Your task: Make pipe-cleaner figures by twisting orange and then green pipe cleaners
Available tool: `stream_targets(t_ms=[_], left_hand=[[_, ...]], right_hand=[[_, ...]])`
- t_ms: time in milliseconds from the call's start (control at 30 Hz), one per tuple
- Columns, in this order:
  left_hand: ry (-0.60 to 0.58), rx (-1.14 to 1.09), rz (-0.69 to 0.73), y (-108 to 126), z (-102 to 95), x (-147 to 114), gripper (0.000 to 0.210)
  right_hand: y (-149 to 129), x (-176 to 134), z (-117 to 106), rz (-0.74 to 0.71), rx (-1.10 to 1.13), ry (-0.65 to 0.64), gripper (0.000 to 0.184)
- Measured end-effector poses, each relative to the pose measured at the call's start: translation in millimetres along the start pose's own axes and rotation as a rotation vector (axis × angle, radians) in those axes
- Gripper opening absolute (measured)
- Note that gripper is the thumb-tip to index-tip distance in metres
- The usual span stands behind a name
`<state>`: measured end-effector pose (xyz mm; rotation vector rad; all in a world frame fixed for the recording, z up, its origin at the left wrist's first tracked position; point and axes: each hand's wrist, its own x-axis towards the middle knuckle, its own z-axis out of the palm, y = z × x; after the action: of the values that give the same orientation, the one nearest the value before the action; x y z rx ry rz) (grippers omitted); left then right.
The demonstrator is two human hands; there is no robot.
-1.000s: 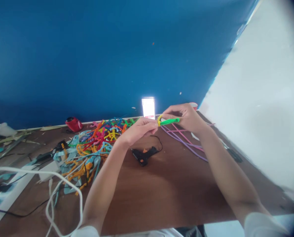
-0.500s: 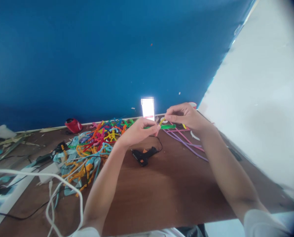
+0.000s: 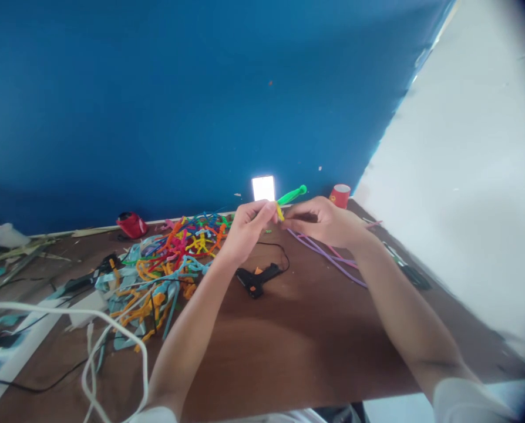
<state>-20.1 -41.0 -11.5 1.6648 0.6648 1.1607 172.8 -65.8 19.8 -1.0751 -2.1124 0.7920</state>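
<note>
Between the thumb and fingers of my left hand (image 3: 251,226) is a green pipe cleaner piece (image 3: 292,195), its rounded end pointing up and right. A short yellow pipe cleaner (image 3: 280,212) lies across the green one, close to my left fingertips. The pinched fingers of my right hand (image 3: 322,220) are at the lower end of the yellow piece. Below my hands a black glue gun (image 3: 256,278) lies on the brown table (image 3: 262,346). A lit phone (image 3: 263,188) stands upright behind my left hand, against the blue wall.
A tangled heap of colourful pipe cleaners (image 3: 174,252) covers the left side. White cable (image 3: 144,358) loops at the front left. Purple strands (image 3: 328,258) lie beneath my right forearm. A red paper cup (image 3: 339,195) and a red pouch (image 3: 131,224) stand near the wall.
The green piece has swung from nearly level to slanting upward. My right hand has come down and left, closer to my left hand, uncovering the red cup.
</note>
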Motion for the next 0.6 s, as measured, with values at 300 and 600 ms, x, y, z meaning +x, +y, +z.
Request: stream_targets(t_ms=[300,600], left_hand=[[-0.287,0.123,0.067,0,-2.4,-3,0.044],[-0.426,0.885,0.122,-11,-16.7,8,0.027]], right_hand=[[23,3,-11,-0.002,0.105,0.042,0.031],[30,8,-12,-0.045,-0.094,0.038,0.030]])
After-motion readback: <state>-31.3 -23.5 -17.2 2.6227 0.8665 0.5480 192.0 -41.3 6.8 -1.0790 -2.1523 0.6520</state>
